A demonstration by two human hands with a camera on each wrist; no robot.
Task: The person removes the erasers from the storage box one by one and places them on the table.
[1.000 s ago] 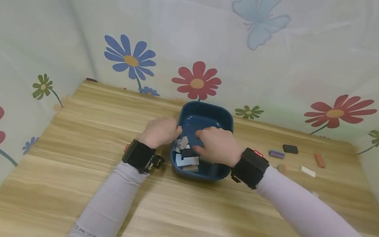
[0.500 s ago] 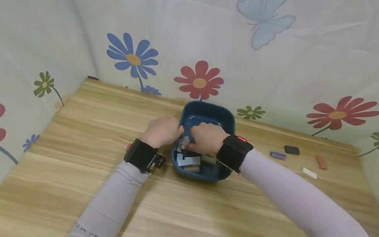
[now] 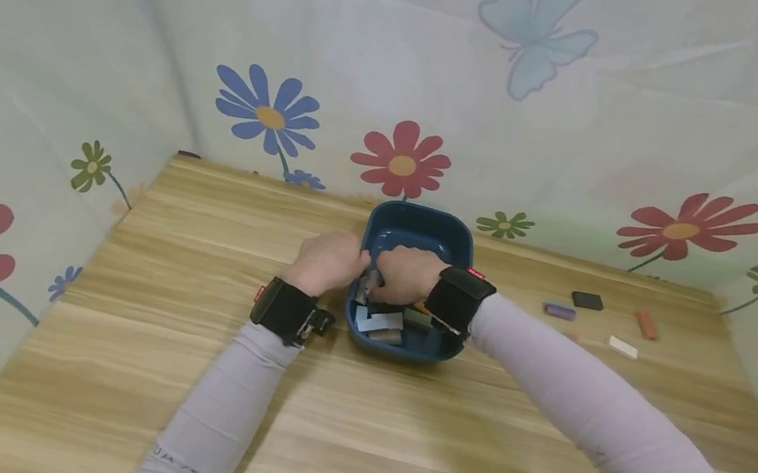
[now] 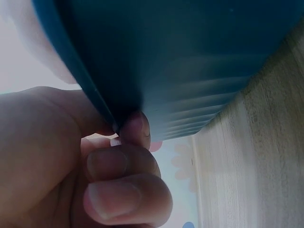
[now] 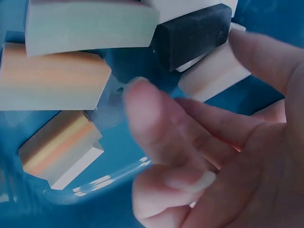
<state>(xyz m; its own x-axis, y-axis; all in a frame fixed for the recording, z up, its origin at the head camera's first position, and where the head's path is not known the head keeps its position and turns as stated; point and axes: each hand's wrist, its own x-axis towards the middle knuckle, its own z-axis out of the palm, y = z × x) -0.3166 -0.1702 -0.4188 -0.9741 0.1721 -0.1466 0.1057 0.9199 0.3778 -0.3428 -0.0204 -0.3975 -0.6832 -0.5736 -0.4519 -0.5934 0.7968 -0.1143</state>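
A dark blue plastic bin stands on the wooden table with several block erasers in it. My left hand pinches its left rim between thumb and fingers. Inside the bin is my right hand, thumb and index finger spread apart and the other fingers loosely bent, with nothing between them. In the right wrist view its thumb tip overlaps the edges of a black eraser and a pale eraser. Across from the fingers lie a pale green block, an orange-banded eraser and a striped eraser.
Right of the bin on the table lie a black block, a purple cylinder, an orange block and a white block. A flower-printed curtain borders the table's back and sides.
My right hand has moved left within the bin, toward the left hand. A greenish block and a bit of orange now show beneath its wrist. My left hand stays on the rim.
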